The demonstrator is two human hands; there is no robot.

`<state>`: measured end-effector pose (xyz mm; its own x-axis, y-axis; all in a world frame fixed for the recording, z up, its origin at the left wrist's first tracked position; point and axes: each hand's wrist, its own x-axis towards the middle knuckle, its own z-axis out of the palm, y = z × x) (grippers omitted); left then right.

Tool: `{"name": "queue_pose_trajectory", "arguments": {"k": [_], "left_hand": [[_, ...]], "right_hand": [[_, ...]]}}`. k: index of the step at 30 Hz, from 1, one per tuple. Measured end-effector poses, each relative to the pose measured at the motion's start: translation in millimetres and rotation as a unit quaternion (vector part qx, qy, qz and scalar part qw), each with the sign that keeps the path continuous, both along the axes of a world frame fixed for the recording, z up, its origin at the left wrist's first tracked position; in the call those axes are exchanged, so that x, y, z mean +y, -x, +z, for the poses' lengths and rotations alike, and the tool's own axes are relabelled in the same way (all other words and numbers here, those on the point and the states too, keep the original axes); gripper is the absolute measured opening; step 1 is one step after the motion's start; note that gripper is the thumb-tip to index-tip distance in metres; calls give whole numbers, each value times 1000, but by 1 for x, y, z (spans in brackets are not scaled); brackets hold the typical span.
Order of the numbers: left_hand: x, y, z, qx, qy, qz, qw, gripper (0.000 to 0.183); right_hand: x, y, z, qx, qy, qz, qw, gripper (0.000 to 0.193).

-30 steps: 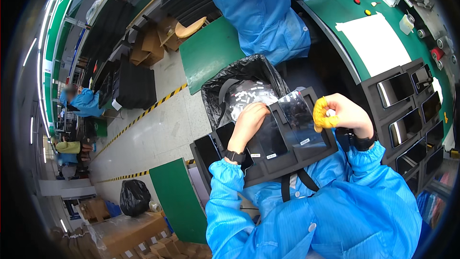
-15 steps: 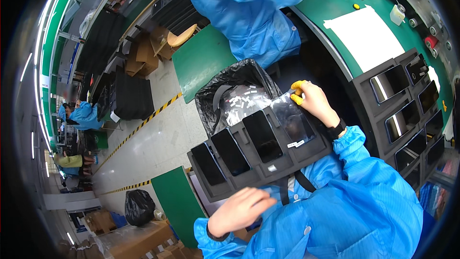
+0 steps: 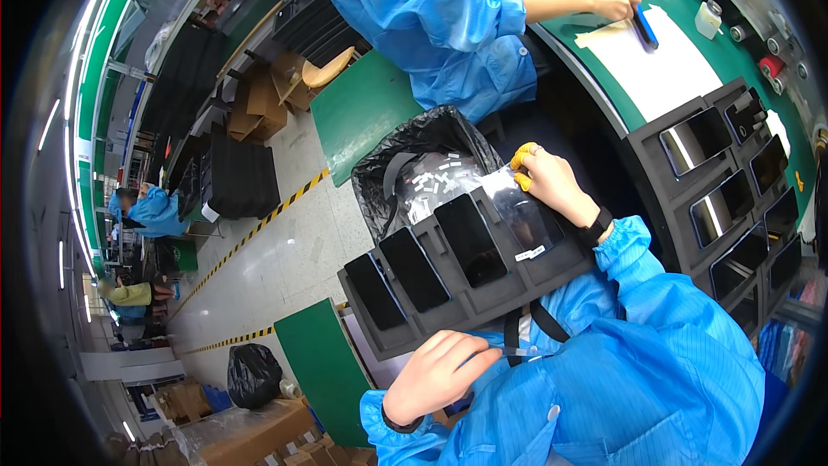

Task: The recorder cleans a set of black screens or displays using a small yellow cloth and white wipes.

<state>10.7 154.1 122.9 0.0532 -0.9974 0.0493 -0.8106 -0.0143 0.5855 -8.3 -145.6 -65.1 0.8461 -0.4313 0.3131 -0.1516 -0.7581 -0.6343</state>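
Far left: tied black bag (image 3: 254, 375) near cardboard boxes. Next, black tray (image 3: 470, 304) in front of the person, tilted in view; three dark phones (image 3: 470, 246) in its slots, side by side. Bin with black liner (image 3: 479, 140) just behind the tray, clear scraps with white labels inside. Of the hands, left hand (image 3: 438, 375) is just off the tray's near edge, half-curled, thin clear strip (image 3: 522, 352) by its fingertips; can't tell if gripped. Clear film (image 3: 524, 217) over the tray's rightmost slot, white labels at its near end. Right hand (image 3: 554, 177), yellow covers on thumb and finger, bent nearly together at film's far corner; can't tell if pinched. Further right, co-worker's hand (image 3: 614, 4) holds a blue phone (image 3: 645, 28) over white paper (image 3: 651, 73) on the green worktop (image 3: 604, 60). Far right: second black tray (image 3: 677, 198) of phones.
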Motion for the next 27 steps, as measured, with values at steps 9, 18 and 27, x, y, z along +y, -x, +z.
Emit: {"name": "queue_pose_trajectory", "arguments": {"k": [9,18,27], "left_hand": [[-26,8,-19,-8,11,92,996,38],[-39,18,-29,-63,80,91,991,40],[-64,-92,7,-315,209,345,859,15]], "right_hand": [[23,28,21,-46,-96,118,987,10],[53,112,121,-21,-338,297,893,19],[36,106,80,-197,-710,76,672,49]]}}
